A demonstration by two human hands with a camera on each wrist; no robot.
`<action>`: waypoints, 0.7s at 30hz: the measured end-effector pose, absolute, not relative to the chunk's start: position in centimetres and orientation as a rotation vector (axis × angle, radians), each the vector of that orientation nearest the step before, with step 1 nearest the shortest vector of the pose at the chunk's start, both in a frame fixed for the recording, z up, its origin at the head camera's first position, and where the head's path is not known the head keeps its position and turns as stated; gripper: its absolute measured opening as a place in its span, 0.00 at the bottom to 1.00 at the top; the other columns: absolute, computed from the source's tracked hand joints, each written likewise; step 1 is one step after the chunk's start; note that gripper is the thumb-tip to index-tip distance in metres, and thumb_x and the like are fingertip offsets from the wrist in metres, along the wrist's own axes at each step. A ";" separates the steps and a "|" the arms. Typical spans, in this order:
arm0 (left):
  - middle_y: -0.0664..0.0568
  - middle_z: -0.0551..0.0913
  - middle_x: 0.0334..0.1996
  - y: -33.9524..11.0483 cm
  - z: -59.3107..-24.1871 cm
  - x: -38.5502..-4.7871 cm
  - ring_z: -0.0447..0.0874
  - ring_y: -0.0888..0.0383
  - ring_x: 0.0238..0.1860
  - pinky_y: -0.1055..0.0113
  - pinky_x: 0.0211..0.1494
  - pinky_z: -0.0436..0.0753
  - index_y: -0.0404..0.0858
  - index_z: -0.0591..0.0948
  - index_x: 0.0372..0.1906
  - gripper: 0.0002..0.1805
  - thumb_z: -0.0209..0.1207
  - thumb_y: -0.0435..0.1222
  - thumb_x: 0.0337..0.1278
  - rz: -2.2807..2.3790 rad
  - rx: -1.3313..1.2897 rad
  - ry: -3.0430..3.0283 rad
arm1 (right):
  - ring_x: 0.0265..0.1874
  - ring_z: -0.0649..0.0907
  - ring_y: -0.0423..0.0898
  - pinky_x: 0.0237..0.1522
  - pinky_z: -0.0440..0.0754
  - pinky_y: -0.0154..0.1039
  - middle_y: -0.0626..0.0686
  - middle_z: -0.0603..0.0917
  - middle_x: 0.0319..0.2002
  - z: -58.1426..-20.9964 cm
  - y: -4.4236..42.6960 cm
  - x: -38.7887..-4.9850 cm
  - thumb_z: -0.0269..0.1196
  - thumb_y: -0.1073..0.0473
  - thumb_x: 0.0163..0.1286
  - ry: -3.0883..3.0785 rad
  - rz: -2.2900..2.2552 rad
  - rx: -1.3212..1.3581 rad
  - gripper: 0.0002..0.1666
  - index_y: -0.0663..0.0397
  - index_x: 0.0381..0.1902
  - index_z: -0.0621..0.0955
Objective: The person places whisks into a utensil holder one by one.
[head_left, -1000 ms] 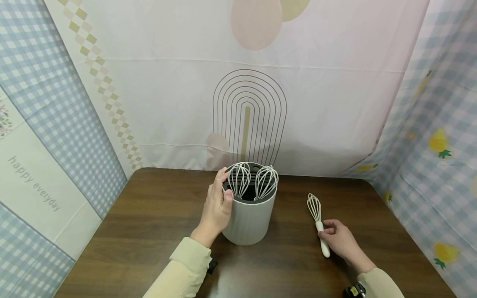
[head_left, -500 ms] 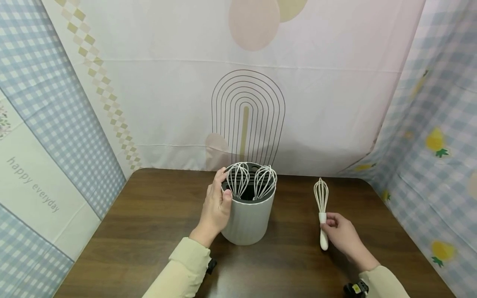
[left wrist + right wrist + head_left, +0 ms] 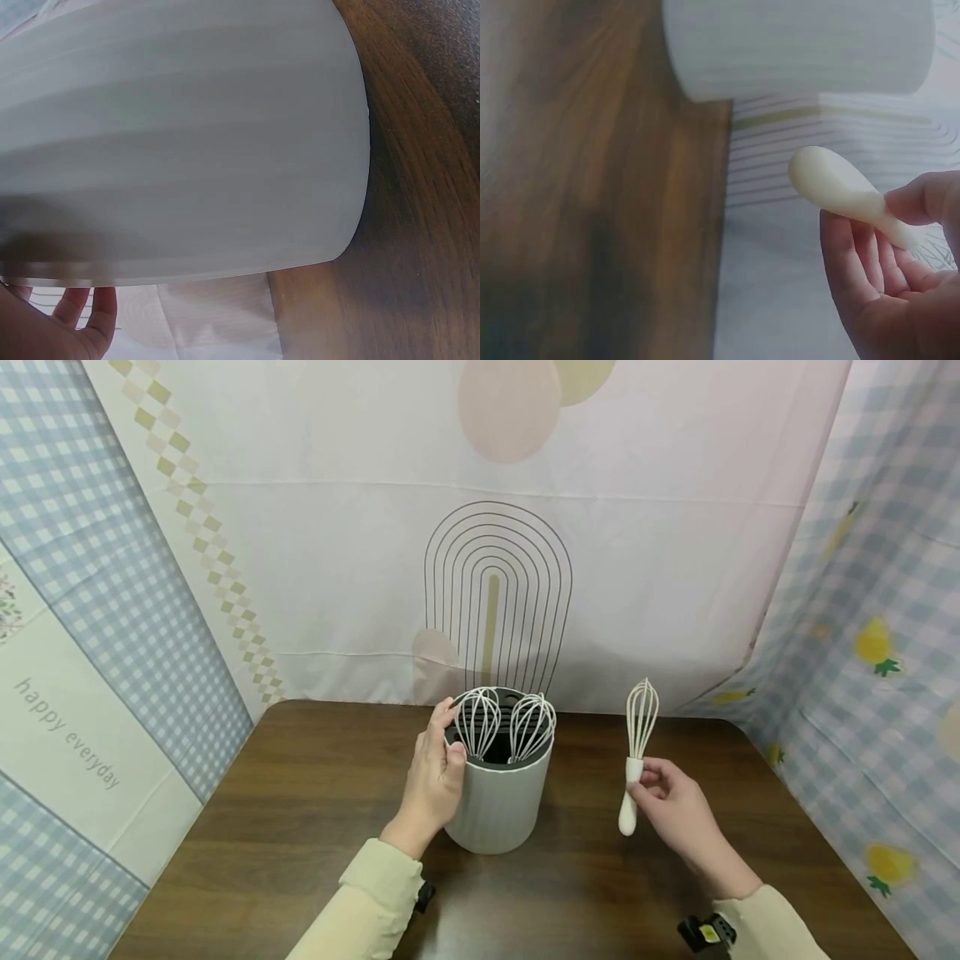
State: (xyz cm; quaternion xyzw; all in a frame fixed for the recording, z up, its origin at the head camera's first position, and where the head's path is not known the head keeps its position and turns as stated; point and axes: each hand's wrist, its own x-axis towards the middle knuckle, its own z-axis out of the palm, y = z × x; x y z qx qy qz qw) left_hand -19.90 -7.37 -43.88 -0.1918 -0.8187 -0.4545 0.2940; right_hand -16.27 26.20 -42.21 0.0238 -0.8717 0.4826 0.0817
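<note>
A white whisk [image 3: 642, 718] is pinched by its handle [image 3: 829, 180] between the thumb and fingers of my right hand [image 3: 678, 806]. It is held up off the table, wires upward, slightly tilted. To its left stands a light grey utensil holder [image 3: 491, 810] with a dark slotted insert. Two more white whisks, a left one [image 3: 477, 722] and a right one [image 3: 532, 727], stand in it with wires upward; their handles are hidden inside. My left hand [image 3: 433, 781] grips the holder's left side near the rim, thumb in front and fingers further back.
Both hands work over a brown wooden table [image 3: 315, 827]. A white printed cloth [image 3: 337, 568] hangs behind it. Blue checked cloths hang at the left [image 3: 112, 568] and right [image 3: 855, 710] sides.
My right hand has lifted the whisk off the table, turning it upright and bringing it slightly left toward the holder. The left hand and holder have stayed in place.
</note>
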 end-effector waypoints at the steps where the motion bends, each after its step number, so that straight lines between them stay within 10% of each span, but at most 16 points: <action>1: 0.53 0.59 0.73 -7.4 -43.9 -19.9 0.67 0.44 0.61 0.42 0.46 0.74 0.37 0.61 0.69 0.43 0.27 0.66 0.67 -1.210 -0.512 -2.177 | 0.30 0.82 0.41 0.29 0.77 0.34 0.60 0.81 0.42 -41.9 25.9 -16.2 0.63 0.61 0.67 -2.584 1.454 0.089 0.24 0.67 0.58 0.73; 21: 0.53 0.59 0.73 -7.3 -43.8 -19.8 0.67 0.44 0.61 0.42 0.45 0.75 0.37 0.61 0.69 0.43 0.27 0.66 0.68 -1.216 -0.509 -2.168 | 0.38 0.82 0.44 0.38 0.81 0.35 0.60 0.77 0.46 -37.1 20.5 -17.2 0.60 0.67 0.69 -2.037 1.862 0.237 0.23 0.64 0.58 0.66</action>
